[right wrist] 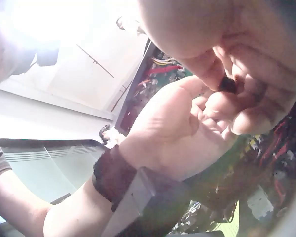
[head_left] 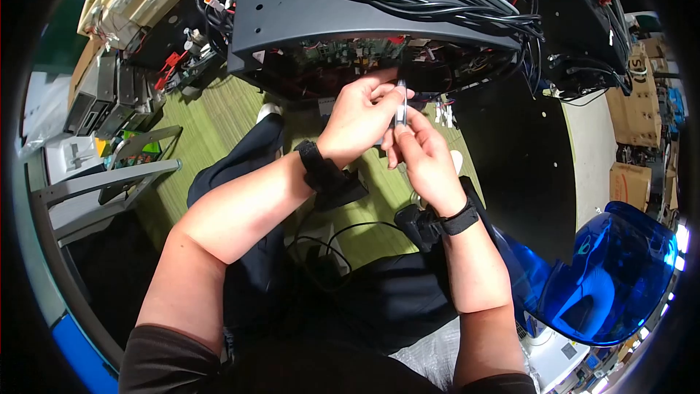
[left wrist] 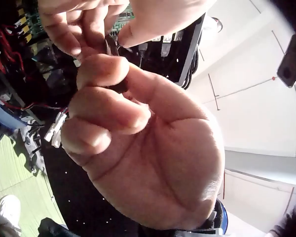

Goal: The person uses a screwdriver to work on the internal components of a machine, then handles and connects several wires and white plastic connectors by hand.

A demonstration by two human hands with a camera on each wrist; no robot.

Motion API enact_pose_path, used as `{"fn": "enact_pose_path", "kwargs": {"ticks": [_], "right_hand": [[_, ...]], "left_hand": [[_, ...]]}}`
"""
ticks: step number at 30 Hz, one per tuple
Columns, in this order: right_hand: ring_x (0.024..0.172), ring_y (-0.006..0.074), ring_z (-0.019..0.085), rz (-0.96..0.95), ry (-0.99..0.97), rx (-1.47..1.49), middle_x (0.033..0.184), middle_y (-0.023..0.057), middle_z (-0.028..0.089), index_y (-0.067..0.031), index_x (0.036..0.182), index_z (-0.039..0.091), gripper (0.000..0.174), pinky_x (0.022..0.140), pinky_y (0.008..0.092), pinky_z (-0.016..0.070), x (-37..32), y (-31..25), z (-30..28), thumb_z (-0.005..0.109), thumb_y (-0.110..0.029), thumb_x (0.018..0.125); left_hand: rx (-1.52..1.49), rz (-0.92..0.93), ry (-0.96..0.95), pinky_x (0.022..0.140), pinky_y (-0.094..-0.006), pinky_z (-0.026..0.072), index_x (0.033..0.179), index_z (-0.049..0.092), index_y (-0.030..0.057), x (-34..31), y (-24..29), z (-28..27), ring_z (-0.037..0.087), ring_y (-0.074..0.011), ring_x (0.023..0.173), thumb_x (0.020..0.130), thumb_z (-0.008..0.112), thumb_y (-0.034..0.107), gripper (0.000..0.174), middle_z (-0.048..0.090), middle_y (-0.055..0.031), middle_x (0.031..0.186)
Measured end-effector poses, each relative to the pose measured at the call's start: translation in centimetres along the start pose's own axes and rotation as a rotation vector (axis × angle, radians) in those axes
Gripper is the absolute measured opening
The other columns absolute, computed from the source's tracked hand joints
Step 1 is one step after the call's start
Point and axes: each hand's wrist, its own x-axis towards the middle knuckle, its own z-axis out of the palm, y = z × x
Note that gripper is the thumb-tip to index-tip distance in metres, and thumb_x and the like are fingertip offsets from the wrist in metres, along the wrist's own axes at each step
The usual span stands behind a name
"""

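Note:
My left hand (head_left: 355,115) and right hand (head_left: 432,162) meet at the open underside of a black housing (head_left: 335,11). Between them stands a slim, pen-like tool (head_left: 401,111), dark with a shiny side. The right thumb and fingers pinch its lower end, their curled tips facing the camera in the left wrist view. Higher up, the left thumb and fingers hold the same tool. A small dark end (right wrist: 227,84) shows between the right fingers in the right wrist view. Behind the hands, a green circuit board (head_left: 364,49) with wires lies inside the housing.
Thick black cables (head_left: 408,4) run over the housing. To the right are a dark panel (head_left: 521,168) and a transparent blue shell (head_left: 612,277). A grey metal frame (head_left: 109,179) stands left. Below, a black cable (head_left: 364,225) loops over the green floor (head_left: 208,120).

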Motion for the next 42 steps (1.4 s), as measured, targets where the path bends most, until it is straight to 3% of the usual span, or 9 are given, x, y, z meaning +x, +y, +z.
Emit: {"fn": "enact_pose_path", "kwargs": {"ticks": [4,10,13,16,21,23,30,32,42], "right_hand": [[0.057,0.0047,0.048,0.014,-0.026,-0.029,0.073,-0.0006,0.055,-0.0004,0.124,0.039,0.03,0.052,0.0204,0.0397,-0.8,1.7,1.8,0.042,-0.008,0.094],[0.054,0.0083,0.05,0.033,-0.093,-0.138,0.065,0.0014,0.055,0.0003,0.122,0.041,0.031,0.051,0.0241,0.0394,-1.6,3.4,3.8,0.045,-0.008,0.092],[0.054,0.0115,0.053,0.049,-0.086,-0.25,0.065,0.0047,0.057,0.0009,0.116,0.047,0.028,0.051,0.0268,0.0403,-1.1,4.2,4.3,0.048,-0.01,0.09],[0.055,0.0117,0.054,0.06,-0.076,-0.326,0.065,0.0044,0.057,0.0009,0.112,0.05,0.026,0.053,0.0272,0.0417,-0.3,4.5,4.8,0.051,-0.012,0.089],[0.06,0.0084,0.054,0.115,-0.091,-0.285,0.072,0.0013,0.057,0.0008,0.118,0.047,0.029,0.057,0.0232,0.0446,1.2,2.6,6.2,0.047,-0.01,0.092],[0.058,0.0103,0.056,0.12,-0.094,-0.295,0.071,0.0031,0.059,0.0017,0.115,0.048,0.027,0.051,0.0264,0.0434,1.8,2.6,6.7,0.047,-0.012,0.091],[0.059,0.0117,0.056,0.113,-0.114,-0.187,0.073,0.0038,0.059,0.0024,0.11,0.049,0.023,0.053,0.0261,0.0436,3.0,2.6,8.2,0.045,-0.01,0.091],[0.059,0.0122,0.057,0.118,-0.122,-0.176,0.074,0.0043,0.059,0.0028,0.111,0.048,0.024,0.053,0.0261,0.0448,3.1,2.7,8.2,0.046,-0.01,0.091],[0.058,0.0122,0.058,0.094,-0.126,-0.18,0.073,0.0048,0.059,0.0033,0.112,0.049,0.026,0.053,0.0261,0.046,4.0,2.9,7.5,0.044,-0.012,0.091]], "left_hand": [[0.069,0.016,0.129,0.065,-0.0216,0.0478,0.122,0.043,-0.0061,-1.9,-1.0,0.1,0.058,-0.009,0.074,0.092,0.05,0.01,0.034,0.063,-0.0113,0.101],[-0.006,0.017,0.183,0.081,-0.0236,0.0443,0.125,0.04,-0.0029,-4.3,-3.6,-2.1,0.057,-0.0111,0.086,0.092,0.05,0.01,0.037,0.061,-0.0104,0.1],[-0.085,-0.125,0.256,0.075,-0.0246,0.047,0.122,0.043,-0.001,-5.3,-2.9,-2.9,0.057,-0.0114,0.081,0.093,0.049,0.013,0.033,0.06,-0.0086,0.098],[-0.056,-0.051,0.248,0.07,-0.0237,0.048,0.122,0.044,0.0001,-4.9,-3.6,-4.2,0.057,-0.0108,0.08,0.094,0.048,0.013,0.031,0.06,-0.0083,0.1],[-0.017,-0.069,0.316,0.043,-0.0177,0.039,0.119,0.042,0.0007,-4.8,-1.6,-4.5,0.051,-0.005,0.054,0.096,0.042,0.016,0.027,0.061,-0.0065,0.102],[-0.011,-0.074,0.342,0.043,-0.0177,0.0388,0.117,0.042,0.0006,-4.3,-1.5,-5.1,0.051,-0.0051,0.053,0.096,0.042,0.015,0.026,0.061,-0.007,0.103],[-0.038,-0.126,0.401,0.042,-0.0196,0.0385,0.115,0.043,-0.0008,-4.3,-0.5,-6.4,0.05,-0.0059,0.053,0.095,0.042,0.014,0.024,0.063,-0.0077,0.102],[-0.006,-0.13,0.336,0.063,-0.0273,0.0482,0.117,0.039,-0.004,-4.3,-0.5,-6.9,0.058,-0.014,0.075,0.095,0.04,0.012,0.027,0.059,-0.0118,0.112],[-0.007,-0.158,0.293,0.046,-0.0227,0.0439,0.123,0.037,-0.0035,-3.3,-0.5,-7.2,0.055,-0.0105,0.059,0.095,0.041,0.014,0.033,0.06,-0.0122,0.109]]}}
